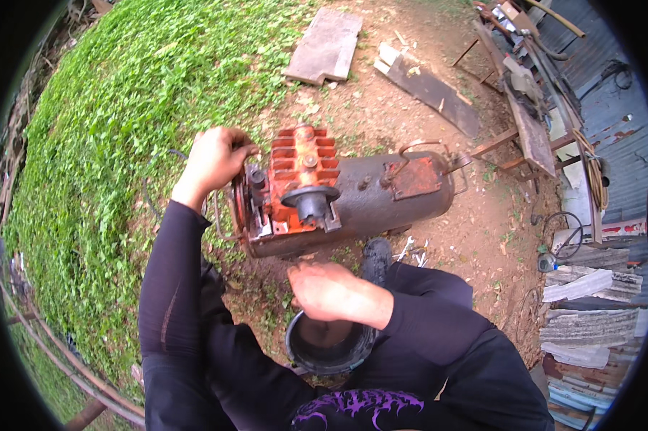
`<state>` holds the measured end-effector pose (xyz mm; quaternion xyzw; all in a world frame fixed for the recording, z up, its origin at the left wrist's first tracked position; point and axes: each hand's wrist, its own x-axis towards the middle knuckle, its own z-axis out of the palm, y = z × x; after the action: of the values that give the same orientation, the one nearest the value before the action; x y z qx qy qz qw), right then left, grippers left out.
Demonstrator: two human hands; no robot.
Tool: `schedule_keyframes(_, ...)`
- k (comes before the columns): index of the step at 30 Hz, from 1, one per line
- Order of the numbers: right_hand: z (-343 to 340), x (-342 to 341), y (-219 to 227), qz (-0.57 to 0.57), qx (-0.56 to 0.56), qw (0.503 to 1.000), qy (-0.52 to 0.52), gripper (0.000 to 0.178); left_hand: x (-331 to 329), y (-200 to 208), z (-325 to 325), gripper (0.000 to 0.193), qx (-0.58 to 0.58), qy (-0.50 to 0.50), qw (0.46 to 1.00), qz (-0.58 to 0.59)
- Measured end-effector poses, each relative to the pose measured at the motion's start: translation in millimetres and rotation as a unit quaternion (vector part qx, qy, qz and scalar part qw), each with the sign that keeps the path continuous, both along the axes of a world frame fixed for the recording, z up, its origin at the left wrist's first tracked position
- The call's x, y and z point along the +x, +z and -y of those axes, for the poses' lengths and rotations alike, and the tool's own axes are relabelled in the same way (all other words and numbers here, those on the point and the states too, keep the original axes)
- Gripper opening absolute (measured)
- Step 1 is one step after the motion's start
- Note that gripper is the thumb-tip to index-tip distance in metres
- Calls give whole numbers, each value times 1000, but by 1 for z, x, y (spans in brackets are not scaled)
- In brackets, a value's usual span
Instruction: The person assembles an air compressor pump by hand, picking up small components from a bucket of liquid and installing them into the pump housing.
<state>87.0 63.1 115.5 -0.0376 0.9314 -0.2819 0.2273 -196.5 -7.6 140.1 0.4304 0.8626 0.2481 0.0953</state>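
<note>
An orange finned compressor head (304,161) sits on the left part of a dark, rusty cylindrical tank (367,190) lying on its side. My left hand (220,159) is closed beside the head's left side, above a rim at the tank's end; whatever its curled fingers hold is hidden. Below the tank, my right hand (331,291) is closed with its fingers bunched toward the left, over a black bucket (331,359) between my legs. Anything in that hand cannot be made out. Brownish contents show inside the bucket.
Several wrenches (412,251) lie on the dirt by my dark shoe (376,260). Boards (327,44) and a dark plank (439,97) lie beyond the tank. Along the right stand a cluttered workbench (532,133) and corrugated sheets (611,108). Green weeds (108,144) cover the left.
</note>
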Motion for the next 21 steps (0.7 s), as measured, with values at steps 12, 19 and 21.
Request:
schedule_keyframes(12,0,0,4,2,16,1000,0,44,2,-9,-5,22,-20,-92,990,-106)
schedule_keyframes(19,-1,-2,13,-1,16,1000,12,42,7,-9,-7,21,-116,-99,981,-119)
schedule_keyframes(21,-2,-4,14,16,27,999,20,43,8,-8,-6,21,-113,-98,979,-137)
